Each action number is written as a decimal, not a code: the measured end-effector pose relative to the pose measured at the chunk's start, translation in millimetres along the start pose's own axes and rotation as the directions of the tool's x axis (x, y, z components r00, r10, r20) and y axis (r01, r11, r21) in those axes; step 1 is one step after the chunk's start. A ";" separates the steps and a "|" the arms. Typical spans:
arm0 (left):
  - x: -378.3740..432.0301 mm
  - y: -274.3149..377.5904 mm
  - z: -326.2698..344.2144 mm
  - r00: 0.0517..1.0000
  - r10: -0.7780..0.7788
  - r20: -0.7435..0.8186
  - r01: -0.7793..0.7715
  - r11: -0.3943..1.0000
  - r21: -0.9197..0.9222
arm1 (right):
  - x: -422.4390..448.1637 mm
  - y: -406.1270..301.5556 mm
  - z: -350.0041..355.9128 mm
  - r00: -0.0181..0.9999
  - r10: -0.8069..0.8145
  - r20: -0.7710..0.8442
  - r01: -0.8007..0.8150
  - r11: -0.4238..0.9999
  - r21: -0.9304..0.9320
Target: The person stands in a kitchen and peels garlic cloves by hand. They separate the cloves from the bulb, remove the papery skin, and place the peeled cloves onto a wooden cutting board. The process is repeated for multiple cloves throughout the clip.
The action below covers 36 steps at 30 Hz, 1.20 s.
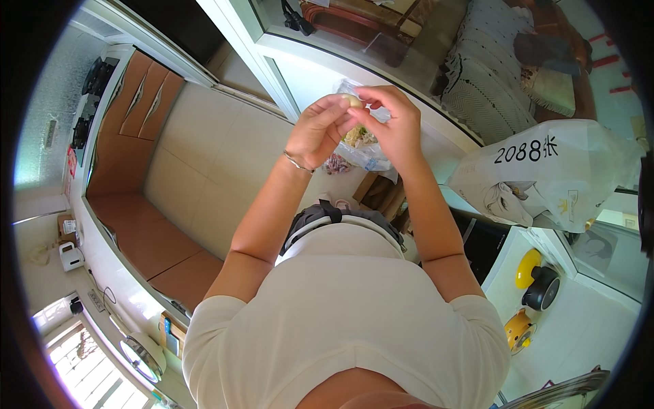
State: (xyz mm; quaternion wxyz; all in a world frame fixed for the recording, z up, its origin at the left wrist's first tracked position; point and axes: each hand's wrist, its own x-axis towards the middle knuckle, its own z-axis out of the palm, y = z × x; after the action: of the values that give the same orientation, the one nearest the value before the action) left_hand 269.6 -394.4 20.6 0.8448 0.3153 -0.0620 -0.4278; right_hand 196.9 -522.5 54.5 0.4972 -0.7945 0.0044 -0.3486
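Note:
A small pale, rounded piece of food, perhaps a peeled garlic clove (352, 100), is pinched between the fingertips of my left hand (319, 125). My right hand (396, 120) is on the other side of it, thumb and fingers curved around, its fingertips at the piece; whether they press on it is hard to tell. Below both hands hangs or stands a clear plastic bag (365, 156) with yellowish and white scraps (359, 137) inside. Under the bag, by the floor, is a reddish-purple mass (337, 163) that I cannot identify. A bracelet circles my left wrist.
A glazed partition (327, 61) rises just beyond my hands. To the right are a large printed plastic package (536, 168), a black pot (541, 289) and a yellow pot (520, 327). Brown cabinets (127, 163) line the left side. A cardboard box (380, 191) stands low near my right forearm.

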 end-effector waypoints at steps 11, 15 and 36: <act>1.2 -5.0 2.0 1.000 -0.001 -0.021 0.000 0.999 -0.053 | -16.4 28.7 30.8 0.980 0.192 -0.042 -0.148 0.862 0.484; -1.7 -10.1 7.3 0.997 -0.029 0.077 0.040 0.988 -0.150 | -16.0 11.7 39.8 0.957 0.285 -0.043 -0.213 0.801 0.559; -0.5 -11.4 11.2 0.999 0.050 -0.006 -0.050 0.989 -0.137 | -16.2 28.6 32.7 0.980 0.199 0.000 -0.165 0.812 0.560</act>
State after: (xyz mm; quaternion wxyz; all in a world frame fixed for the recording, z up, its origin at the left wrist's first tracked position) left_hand 257.3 -404.3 22.9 0.8750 0.2555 -0.0392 -0.4093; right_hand 212.6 -505.4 14.4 0.7377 -0.6004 -0.0067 -0.3085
